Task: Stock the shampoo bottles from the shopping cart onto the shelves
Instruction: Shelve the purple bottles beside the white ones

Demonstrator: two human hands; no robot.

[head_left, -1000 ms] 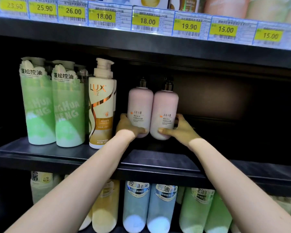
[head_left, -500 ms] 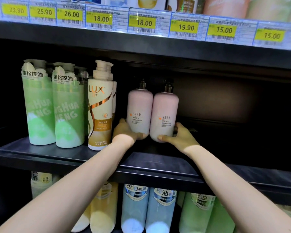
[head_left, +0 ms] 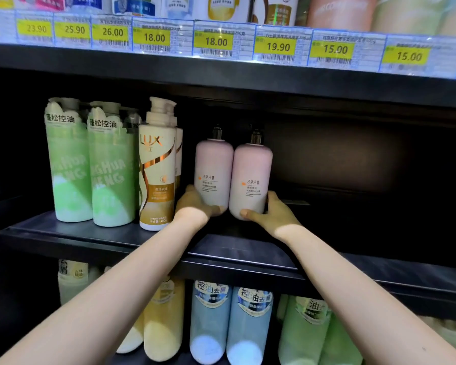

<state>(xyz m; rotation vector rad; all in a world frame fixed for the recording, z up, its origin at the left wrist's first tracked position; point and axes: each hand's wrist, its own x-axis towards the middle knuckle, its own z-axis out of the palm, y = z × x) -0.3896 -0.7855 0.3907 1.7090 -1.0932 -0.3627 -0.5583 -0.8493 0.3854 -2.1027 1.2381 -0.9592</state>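
Two pink pump bottles stand upright side by side on the middle black shelf [head_left: 95,233]. My left hand [head_left: 194,205] grips the base of the left pink bottle [head_left: 213,167]. My right hand [head_left: 273,213] grips the base of the right pink bottle [head_left: 250,175], thumb across its front. The two bottles touch each other. The shopping cart is out of view.
A white and gold LUX bottle [head_left: 157,175] stands just left of my left hand, with two green bottles [head_left: 90,164] further left. The shelf right of the pink bottles is dark and bare. Price tags [head_left: 216,42] line the upper shelf edge. Blue, yellow and green bottles fill the shelf below.
Both pink bottles and my hands have stayed almost where they were; the view has shifted slightly.
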